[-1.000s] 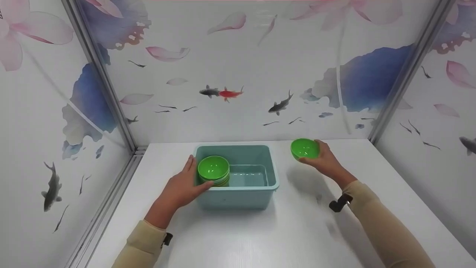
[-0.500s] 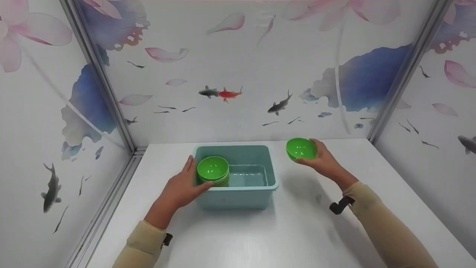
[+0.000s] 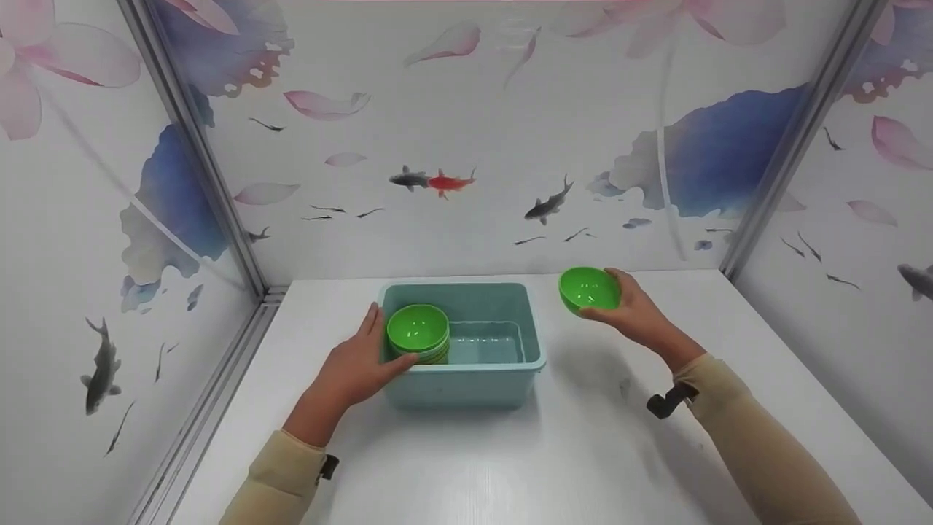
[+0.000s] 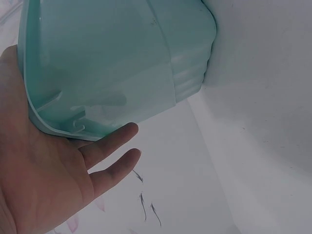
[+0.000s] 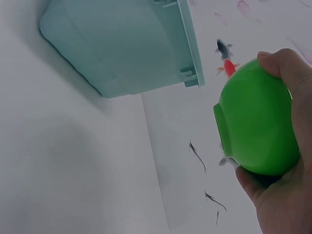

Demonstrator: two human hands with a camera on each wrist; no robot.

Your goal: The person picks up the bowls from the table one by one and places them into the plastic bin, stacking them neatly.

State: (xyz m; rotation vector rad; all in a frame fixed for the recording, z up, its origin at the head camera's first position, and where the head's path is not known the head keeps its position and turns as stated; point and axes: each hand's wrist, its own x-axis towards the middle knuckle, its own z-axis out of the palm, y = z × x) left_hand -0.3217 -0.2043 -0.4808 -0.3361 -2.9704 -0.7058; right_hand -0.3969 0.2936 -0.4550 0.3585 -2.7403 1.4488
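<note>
In the head view a pale teal plastic bin (image 3: 459, 390) stands on the white table. Several nested bowls are stacked in its left part, a bright green bowl (image 3: 418, 328) on top. My left hand (image 3: 357, 368) holds the bin's near left corner, thumb over the front rim and fingers along the left side; the left wrist view shows two fingers (image 4: 114, 170) spread beside the wall. Right of the bin, my right hand (image 3: 638, 313) holds another green bowl (image 3: 589, 289) above the table, mouth up. The right wrist view shows thumb and fingers around the bowl's side (image 5: 256, 122).
The bin's right part shows its bare floor (image 3: 485, 343). A patterned back wall (image 3: 466, 233) rises behind the table (image 3: 466, 467), with side panels left and right. The held bowl's shadow lies on the table right of the bin.
My right hand has moved slightly left with the green bowl, closer to the bin, then stayed nearly still. The left hand, the bin and the stacked bowls have kept their places.
</note>
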